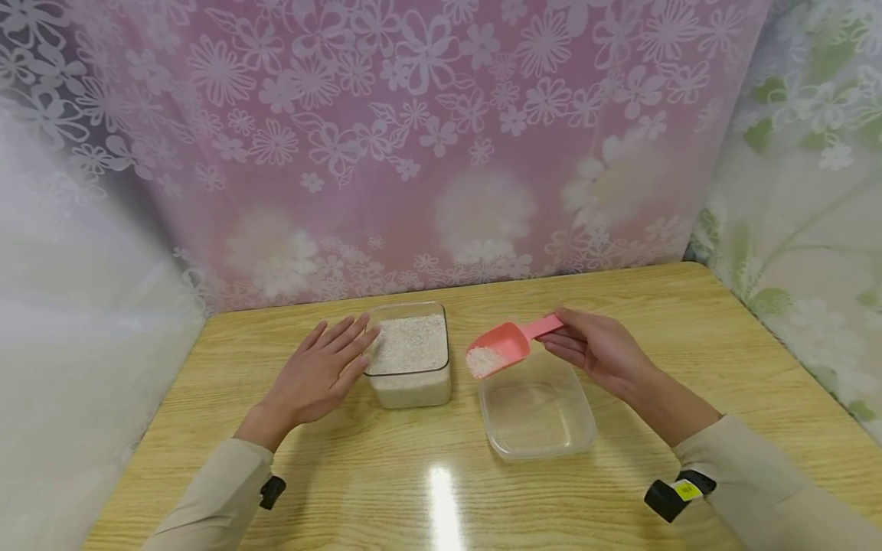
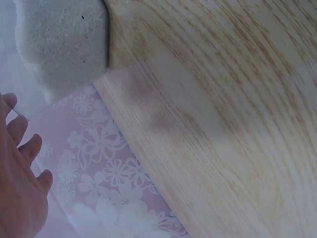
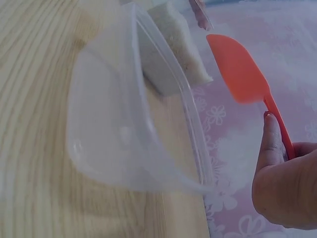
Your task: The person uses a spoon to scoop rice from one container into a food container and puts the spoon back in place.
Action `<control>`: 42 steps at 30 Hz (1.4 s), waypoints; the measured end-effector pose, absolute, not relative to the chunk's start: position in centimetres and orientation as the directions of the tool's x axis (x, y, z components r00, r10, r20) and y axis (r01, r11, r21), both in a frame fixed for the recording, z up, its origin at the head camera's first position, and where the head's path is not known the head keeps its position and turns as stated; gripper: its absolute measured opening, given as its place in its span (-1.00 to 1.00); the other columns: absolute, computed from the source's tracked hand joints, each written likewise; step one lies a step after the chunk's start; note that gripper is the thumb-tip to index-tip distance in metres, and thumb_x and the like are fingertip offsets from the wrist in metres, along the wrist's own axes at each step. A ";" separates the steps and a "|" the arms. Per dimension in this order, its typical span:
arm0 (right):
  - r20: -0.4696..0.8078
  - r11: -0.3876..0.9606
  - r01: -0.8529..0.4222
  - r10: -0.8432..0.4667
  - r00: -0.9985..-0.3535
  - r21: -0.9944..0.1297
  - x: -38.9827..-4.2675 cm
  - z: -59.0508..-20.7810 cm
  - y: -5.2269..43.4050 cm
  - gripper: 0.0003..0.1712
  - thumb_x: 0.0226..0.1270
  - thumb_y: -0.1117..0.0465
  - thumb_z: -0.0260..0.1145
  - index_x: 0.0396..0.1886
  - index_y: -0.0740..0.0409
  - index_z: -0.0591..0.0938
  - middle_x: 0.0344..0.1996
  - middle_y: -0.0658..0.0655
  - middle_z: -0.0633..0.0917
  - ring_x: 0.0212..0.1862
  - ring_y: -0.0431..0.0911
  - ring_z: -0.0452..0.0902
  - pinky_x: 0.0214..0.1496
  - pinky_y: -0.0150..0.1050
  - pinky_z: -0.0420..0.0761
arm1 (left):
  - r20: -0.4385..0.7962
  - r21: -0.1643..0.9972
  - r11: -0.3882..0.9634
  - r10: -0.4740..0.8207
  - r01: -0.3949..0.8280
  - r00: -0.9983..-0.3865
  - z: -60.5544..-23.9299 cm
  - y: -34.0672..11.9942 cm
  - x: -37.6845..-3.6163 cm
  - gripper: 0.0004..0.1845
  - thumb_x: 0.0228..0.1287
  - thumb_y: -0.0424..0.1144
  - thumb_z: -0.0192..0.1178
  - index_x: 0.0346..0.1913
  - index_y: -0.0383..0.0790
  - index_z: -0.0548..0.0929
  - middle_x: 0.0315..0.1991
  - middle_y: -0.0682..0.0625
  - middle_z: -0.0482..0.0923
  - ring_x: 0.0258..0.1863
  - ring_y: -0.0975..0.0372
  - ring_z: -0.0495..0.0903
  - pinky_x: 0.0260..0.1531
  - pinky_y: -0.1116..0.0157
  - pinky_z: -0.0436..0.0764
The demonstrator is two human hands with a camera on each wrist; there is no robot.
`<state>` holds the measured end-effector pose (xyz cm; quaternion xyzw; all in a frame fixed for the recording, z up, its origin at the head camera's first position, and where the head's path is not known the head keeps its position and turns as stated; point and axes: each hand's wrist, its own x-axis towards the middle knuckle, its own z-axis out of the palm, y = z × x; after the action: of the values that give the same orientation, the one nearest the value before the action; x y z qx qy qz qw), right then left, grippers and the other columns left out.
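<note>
My right hand (image 1: 606, 353) grips the handle of a pink scoop (image 1: 513, 342), which carries a small heap of white rice (image 1: 485, 360) near its front edge. The scoop is over the far left part of a clear plastic container (image 1: 539, 413), whose bottom shows bare. In the right wrist view the scoop (image 3: 237, 69) appears above the container's rim, seen from below. With fingers spread, my left hand (image 1: 313, 379) touches the left rim of a clear square box (image 1: 409, 389) filled nearly full of rice (image 1: 411, 342). The left wrist view shows the rice through the box wall.
The wood-grain table (image 1: 372, 490) carries both containers side by side, with a narrow gap between them. A pink flowered curtain (image 1: 413, 191) hangs along the far edge. Pale curtains (image 1: 813, 229) stand at the left and right sides.
</note>
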<state>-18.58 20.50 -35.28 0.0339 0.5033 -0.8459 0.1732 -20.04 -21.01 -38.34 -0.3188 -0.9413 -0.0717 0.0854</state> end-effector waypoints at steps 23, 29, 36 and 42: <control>-0.183 -0.350 0.299 -0.327 -0.927 -0.888 -16.3 -37.7 24.1 -0.75 0.50 0.23 0.10 -0.06 0.26 0.65 -0.25 0.23 0.73 -0.19 -0.08 0.69 -0.05 -0.25 0.61 | 0.214 0.088 0.785 0.586 0.613 -0.781 -38.5 -21.0 -20.0 -0.44 0.54 0.09 -0.29 0.50 0.04 0.14 0.50 0.04 -0.03 0.46 0.11 -0.03 0.40 0.01 -0.11; -0.182 -0.321 0.294 -0.336 -0.924 -0.900 -15.8 -38.2 24.2 -0.72 0.50 0.21 0.09 -0.06 0.27 0.66 -0.24 0.21 0.73 -0.18 -0.09 0.69 -0.04 -0.25 0.61 | 0.212 0.092 0.783 0.588 0.615 -0.781 -38.5 -21.0 -20.1 -0.44 0.55 0.08 -0.27 0.50 0.01 0.15 0.51 0.05 -0.05 0.46 0.11 -0.03 0.39 0.01 -0.11; -0.192 -0.310 0.297 -0.328 -0.925 -0.903 -15.3 -38.6 24.2 -0.72 0.51 0.21 0.09 -0.03 0.27 0.65 -0.24 0.21 0.73 -0.18 -0.09 0.69 -0.05 -0.26 0.61 | 0.208 0.100 0.787 0.582 0.609 -0.786 -38.5 -20.9 -20.0 -0.45 0.55 0.08 -0.29 0.50 0.03 0.15 0.51 0.08 -0.07 0.46 0.14 -0.05 0.40 0.02 -0.13; -0.199 -0.297 0.300 -0.325 -0.925 -0.907 -15.1 -38.9 24.4 -0.71 0.51 0.21 0.09 -0.03 0.29 0.65 -0.25 0.21 0.73 -0.19 -0.10 0.69 -0.05 -0.26 0.61 | 0.200 0.105 0.790 0.579 0.605 -0.791 -38.4 -20.9 -19.9 -0.44 0.55 0.09 -0.32 0.50 0.03 0.13 0.51 0.08 -0.08 0.47 0.15 -0.07 0.40 0.03 -0.15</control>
<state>-15.08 24.38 -38.88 -0.0112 0.5602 -0.8053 0.1939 -19.90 -20.89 -38.41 -0.3138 -0.9427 -0.0818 0.0791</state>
